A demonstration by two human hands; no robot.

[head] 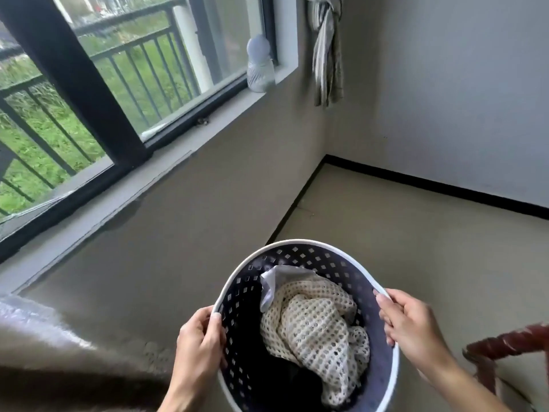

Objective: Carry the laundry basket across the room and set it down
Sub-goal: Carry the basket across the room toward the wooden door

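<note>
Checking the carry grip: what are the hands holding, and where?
The laundry basket, by its white rim: left hand and right hand on opposite sides.

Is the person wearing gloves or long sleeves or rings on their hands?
No gloves. The left hand and right hand are both bare, and no sleeves show on the forearms as far as the picture reaches. No rings, watch or bracelets can be seen. The fingernails look short and plain, without bright polish.

Domestic room, sparsely furnished. Evidence: black-framed sliding window (89,93) at left overlooking a railed balcony and greenery, knotted grey striped curtain (326,49) at the far corner, plain painted walls, black skirting (430,182), beige floor (416,233).
</note>
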